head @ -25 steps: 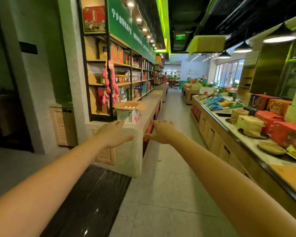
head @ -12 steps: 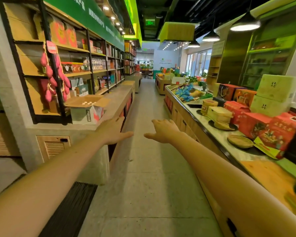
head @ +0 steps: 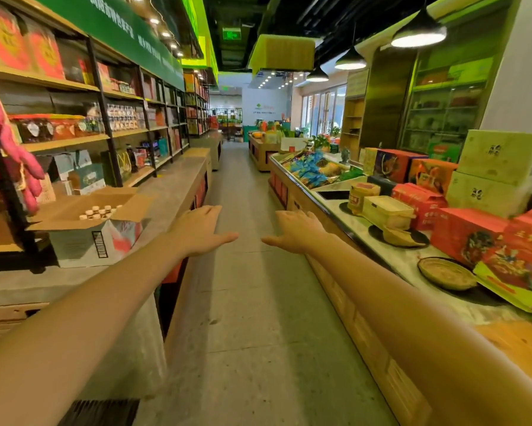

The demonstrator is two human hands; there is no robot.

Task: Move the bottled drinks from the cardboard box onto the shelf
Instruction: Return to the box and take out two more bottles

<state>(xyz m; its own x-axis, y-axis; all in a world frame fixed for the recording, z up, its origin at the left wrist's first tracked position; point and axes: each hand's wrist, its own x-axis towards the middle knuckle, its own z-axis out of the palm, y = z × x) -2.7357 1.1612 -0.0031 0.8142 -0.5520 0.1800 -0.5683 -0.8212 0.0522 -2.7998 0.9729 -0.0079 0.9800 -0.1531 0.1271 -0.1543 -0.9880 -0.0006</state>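
An open cardboard box (head: 83, 244) stands on the grey counter (head: 169, 192) at the left, flaps spread. Several bottled drinks (head: 100, 212) with pale caps stand inside it, only their tops showing. Behind it rises the wooden shelf (head: 70, 141) with a black frame, stocked with packaged goods. My left hand (head: 200, 230) is stretched out over the aisle, to the right of the box, fingers straight and holding nothing. Beside it my right hand (head: 297, 232) reaches forward the same way, empty.
A long display counter (head: 363, 229) on the right carries red gift boxes (head: 464, 238), pale green cartons (head: 495, 173), baskets and plates. Pink hanging items (head: 15, 170) dangle at the shelf's left post. The tiled aisle (head: 246, 302) runs between both counters.
The view has moved forward down the aisle, so the box and shelf now lie closer at my left. Both hands stay outstretched and empty.
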